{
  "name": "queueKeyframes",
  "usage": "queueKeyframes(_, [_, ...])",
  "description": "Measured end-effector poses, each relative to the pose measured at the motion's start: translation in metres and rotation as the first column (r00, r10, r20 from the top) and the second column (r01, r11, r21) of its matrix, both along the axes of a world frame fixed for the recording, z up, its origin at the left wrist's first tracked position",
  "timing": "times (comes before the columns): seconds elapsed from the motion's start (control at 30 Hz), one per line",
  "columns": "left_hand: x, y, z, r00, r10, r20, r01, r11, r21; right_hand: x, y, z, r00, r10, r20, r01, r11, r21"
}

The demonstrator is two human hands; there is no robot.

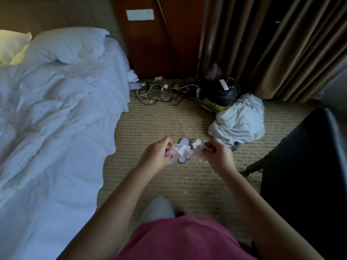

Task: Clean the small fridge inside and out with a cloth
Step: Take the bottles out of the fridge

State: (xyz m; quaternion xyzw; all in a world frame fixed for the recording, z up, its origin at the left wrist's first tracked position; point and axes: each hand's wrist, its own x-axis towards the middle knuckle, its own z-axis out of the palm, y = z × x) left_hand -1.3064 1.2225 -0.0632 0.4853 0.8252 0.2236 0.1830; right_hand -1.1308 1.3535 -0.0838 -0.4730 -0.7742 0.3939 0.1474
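At the bottom edge of the frame a pink shirt (184, 239) is seen, and both forearms are stretched forward from it toward the centre. There the left hand (159, 152) and the right hand (218, 155) are held close together above the carpet (169, 184). A crumpled white cloth (181, 149) is pinched in the curled fingers of the left hand, and a second bunch of it is clamped between the thumb and fingers of the right. Whether one piece or two is held cannot be told. The cloth is probably being pulled open or refolded between the hands so that a clean face is ready for wiping.

Just behind the cloth, a few round white discs (184, 141) with blue rims are seen. Whether they lie on the carpet or are held with the cloth cannot be told.

The left of the frame is filled by a bed (47, 128) with rumpled white covers. A dark chair (309, 156) stands at the right edge.

Further up, right of centre, a heap of white linen (242, 119) is dropped on the carpet, apparently set aside. It leans on a black and yellow vacuum (221, 95). The drum is closed, so its contents are hidden. No open container is seen. Tangled cables (157, 91) lie left of the vacuum, at the foot of a wooden panel (159, 49). A brown curtain (272, 44) hangs at the upper right.

The fridge is not in view, so by this judgement wiping has not begun here.
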Motion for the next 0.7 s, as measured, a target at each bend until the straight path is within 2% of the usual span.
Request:
queueKeyframes(0.23, [-0.055, 0.183, -0.025, 0.965, -0.259, 0.048, 0.257, 0.965, 0.050, -0.019, 0.128, -0.019, 0.969, -0.235, 0.080, 0.238, 0.971, -0.031])
queueKeyframes(0.37, [-0.080, 0.302, -0.026, 0.911, -0.411, 0.029, 0.406, 0.908, 0.103, -0.023, 0.205, -0.021, 0.886, -0.445, 0.127, 0.450, 0.893, -0.008])
queueKeyframes(0.5, [-0.083, 0.427, -0.023, 0.807, -0.590, -0.002, 0.587, 0.803, 0.102, -0.017, 0.268, -0.012, 0.760, -0.644, 0.086, 0.643, 0.765, 0.040])
queueKeyframes(0.7, [-0.018, 0.551, -0.037, 0.587, -0.808, 0.051, 0.807, 0.589, 0.048, 0.021, 0.327, -0.023, 0.576, -0.811, 0.097, 0.816, 0.578, -0.015])
